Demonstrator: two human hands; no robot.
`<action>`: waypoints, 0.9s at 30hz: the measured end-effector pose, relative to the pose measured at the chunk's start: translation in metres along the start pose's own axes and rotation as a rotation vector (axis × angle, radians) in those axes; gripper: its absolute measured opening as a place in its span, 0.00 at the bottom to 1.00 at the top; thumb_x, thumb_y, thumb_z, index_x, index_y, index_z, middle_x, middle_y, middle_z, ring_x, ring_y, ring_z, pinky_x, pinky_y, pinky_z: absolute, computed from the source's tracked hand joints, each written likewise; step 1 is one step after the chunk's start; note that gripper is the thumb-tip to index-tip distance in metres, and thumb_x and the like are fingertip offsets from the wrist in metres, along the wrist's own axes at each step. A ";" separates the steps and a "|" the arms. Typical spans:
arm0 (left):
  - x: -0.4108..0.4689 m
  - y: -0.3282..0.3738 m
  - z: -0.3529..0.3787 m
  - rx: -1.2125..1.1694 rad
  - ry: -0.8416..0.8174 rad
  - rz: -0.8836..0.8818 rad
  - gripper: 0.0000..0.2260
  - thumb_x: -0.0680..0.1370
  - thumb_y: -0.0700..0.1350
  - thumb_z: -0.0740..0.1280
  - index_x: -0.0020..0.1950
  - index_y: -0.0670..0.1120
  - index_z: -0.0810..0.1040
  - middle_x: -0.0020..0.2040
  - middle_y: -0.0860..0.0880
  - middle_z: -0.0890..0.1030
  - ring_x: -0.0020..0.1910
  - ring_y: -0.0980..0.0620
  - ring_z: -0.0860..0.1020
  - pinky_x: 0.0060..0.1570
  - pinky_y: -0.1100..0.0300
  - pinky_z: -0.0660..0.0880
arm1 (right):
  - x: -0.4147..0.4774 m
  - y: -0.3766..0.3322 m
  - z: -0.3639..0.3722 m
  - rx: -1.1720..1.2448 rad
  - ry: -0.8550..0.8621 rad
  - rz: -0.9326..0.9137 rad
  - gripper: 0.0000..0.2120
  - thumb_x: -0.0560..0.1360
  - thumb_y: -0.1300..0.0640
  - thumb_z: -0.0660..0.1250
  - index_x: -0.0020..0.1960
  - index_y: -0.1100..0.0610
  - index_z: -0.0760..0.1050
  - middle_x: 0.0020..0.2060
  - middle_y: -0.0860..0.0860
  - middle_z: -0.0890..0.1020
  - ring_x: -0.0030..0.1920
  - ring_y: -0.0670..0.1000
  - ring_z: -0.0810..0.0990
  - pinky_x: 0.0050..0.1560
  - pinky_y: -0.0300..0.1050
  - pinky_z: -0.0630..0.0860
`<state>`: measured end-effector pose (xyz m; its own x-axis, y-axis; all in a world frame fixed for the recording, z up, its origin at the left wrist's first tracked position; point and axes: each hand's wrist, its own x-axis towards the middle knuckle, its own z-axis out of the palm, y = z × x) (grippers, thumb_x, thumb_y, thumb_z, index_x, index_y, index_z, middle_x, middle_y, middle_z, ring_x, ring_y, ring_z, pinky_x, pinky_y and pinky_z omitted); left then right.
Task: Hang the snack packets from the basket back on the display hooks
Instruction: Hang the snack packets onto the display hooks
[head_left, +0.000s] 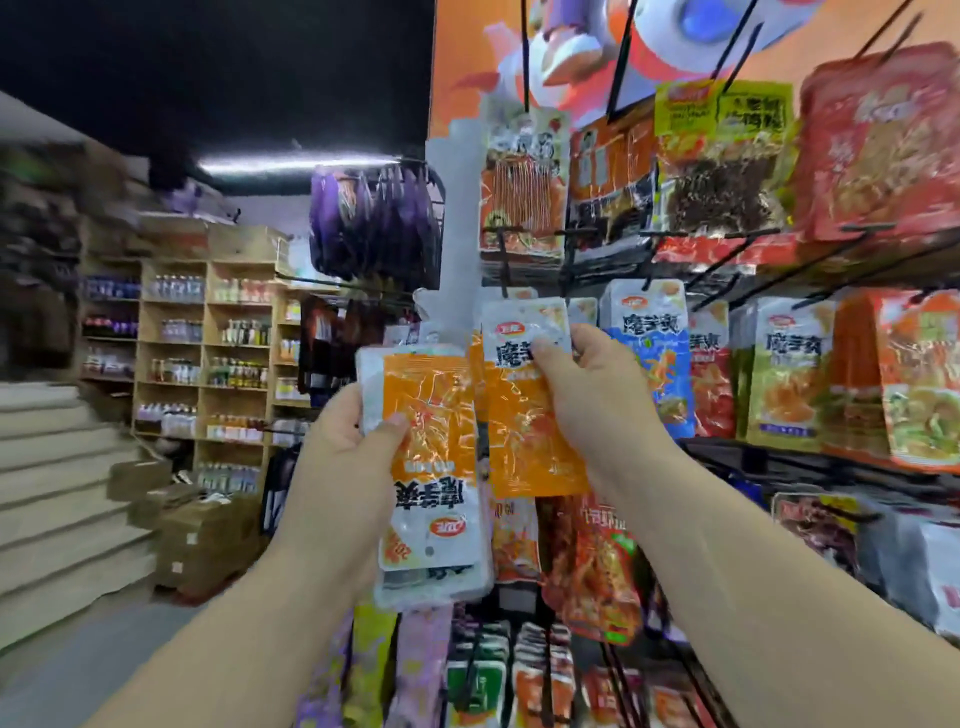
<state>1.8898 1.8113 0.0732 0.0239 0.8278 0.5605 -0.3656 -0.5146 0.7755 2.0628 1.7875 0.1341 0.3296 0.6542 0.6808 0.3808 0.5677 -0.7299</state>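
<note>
My left hand (343, 447) grips a small stack of orange-and-white snack packets (431, 467), held upside down with the hang holes at the bottom. My right hand (587, 395) pinches one orange-and-white packet (524, 410) upright by its white top, close in front of the display rack. Black display hooks (727, 260) stick out of the rack above and to the right, and several carry hanging packets. The basket is out of view.
Rows of hung snack packets (789, 364) fill the rack at right and below. Purple packets (374, 223) hang at the rack's left end. Wooden shelves of bottles (208, 353), cardboard boxes (202, 540) on the floor and steps (57, 493) lie to the left.
</note>
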 end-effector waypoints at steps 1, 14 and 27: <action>0.009 0.000 0.001 -0.010 0.010 0.021 0.12 0.87 0.40 0.61 0.57 0.53 0.82 0.55 0.41 0.86 0.56 0.32 0.83 0.55 0.28 0.79 | 0.013 -0.001 0.005 -0.017 0.009 -0.016 0.10 0.80 0.49 0.67 0.48 0.56 0.80 0.34 0.54 0.79 0.35 0.55 0.77 0.40 0.65 0.81; 0.087 -0.008 -0.024 -0.153 -0.077 0.023 0.11 0.87 0.39 0.61 0.57 0.51 0.81 0.52 0.40 0.87 0.50 0.35 0.86 0.47 0.33 0.83 | 0.082 -0.002 0.033 -0.141 0.222 -0.125 0.23 0.85 0.43 0.59 0.36 0.53 0.60 0.29 0.50 0.61 0.30 0.51 0.60 0.34 0.48 0.56; 0.127 -0.018 -0.052 -0.246 -0.267 -0.048 0.10 0.87 0.40 0.59 0.58 0.50 0.80 0.49 0.43 0.88 0.44 0.43 0.87 0.36 0.47 0.85 | 0.089 -0.012 0.056 -0.194 0.385 -0.016 0.23 0.82 0.52 0.64 0.32 0.51 0.57 0.24 0.47 0.57 0.27 0.51 0.56 0.35 0.51 0.58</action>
<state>1.8516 1.9375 0.1151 0.2771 0.7453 0.6064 -0.5703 -0.3803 0.7281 2.0391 1.8672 0.1996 0.6068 0.3904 0.6924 0.5318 0.4480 -0.7187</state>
